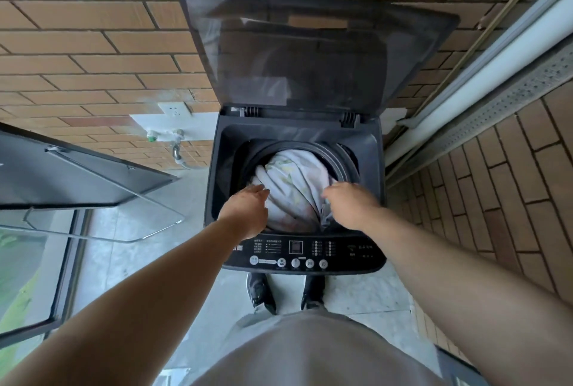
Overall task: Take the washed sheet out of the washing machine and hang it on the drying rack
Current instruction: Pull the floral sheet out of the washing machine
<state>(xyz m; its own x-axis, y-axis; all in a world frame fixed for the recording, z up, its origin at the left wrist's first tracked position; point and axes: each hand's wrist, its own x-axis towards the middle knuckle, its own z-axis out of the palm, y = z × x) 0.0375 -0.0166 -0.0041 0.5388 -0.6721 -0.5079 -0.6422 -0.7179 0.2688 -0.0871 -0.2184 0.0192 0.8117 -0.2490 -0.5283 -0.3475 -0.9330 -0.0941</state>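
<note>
A dark grey top-loading washing machine [226, 168] stands in front of me with its lid [310, 50] raised against the brick wall. A pale, faintly patterned sheet [294, 177] lies bunched and twisted in the drum, rising above the rim. My left hand [245, 209] reaches into the opening, its fingers on the sheet's left side. My right hand [350, 202] is at the sheet's right side with fingers curled into a fold of the fabric. The fingertips of both hands are partly hidden.
An open window sash [77, 174] juts in at the left with a thin metal bar [108, 236] below it. A water tap [167, 137] and wall socket [173, 111] sit left of the machine. A brick wall [511, 184] stands close on the right. My shoes [285, 292] touch the machine's base.
</note>
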